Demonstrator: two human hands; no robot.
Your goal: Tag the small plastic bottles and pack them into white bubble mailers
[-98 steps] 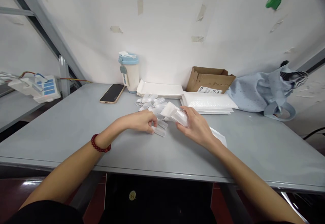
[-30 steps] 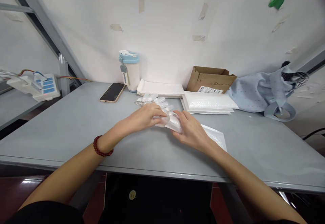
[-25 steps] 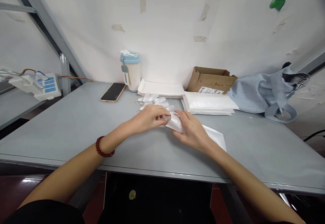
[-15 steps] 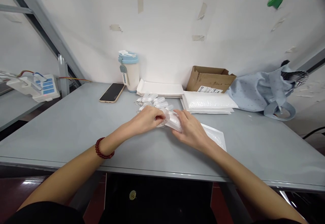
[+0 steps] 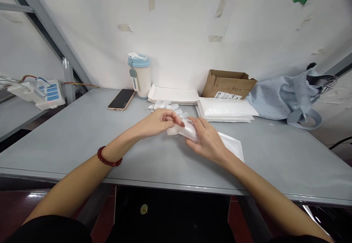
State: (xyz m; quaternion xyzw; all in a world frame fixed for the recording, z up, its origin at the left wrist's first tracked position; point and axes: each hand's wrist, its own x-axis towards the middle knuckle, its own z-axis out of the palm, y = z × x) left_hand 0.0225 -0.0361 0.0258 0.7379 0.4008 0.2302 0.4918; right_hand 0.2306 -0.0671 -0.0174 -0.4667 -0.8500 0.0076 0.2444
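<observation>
My right hand (image 5: 207, 140) is wrapped round a small translucent plastic packet (image 5: 189, 131), holding it just above the table. At the packet's left end, my left hand (image 5: 161, 122) has its fingers bent and apart, with the index fingertip touching or very near the clear plastic there. Behind the hands lies a cluster of small clear-and-white pieces with wire loops (image 5: 165, 105), partly covered by my left hand. A white bubble mailer (image 5: 233, 145) lies flat, partly under my right wrist.
On the grey table (image 5: 154, 166) are a phone (image 5: 122, 99), a cream tumbler with blue lid (image 5: 141, 78), a stack of white mailers (image 5: 176, 95), another mailer stack (image 5: 227, 109), an open cardboard box (image 5: 228, 83) and a blue cloth bag (image 5: 280, 98). A power strip (image 5: 49, 94) sits left.
My left hand has loosened its pinch at the packet's end; its fingers have parted and lifted slightly. My right hand keeps its hold. The view has shifted a little.
</observation>
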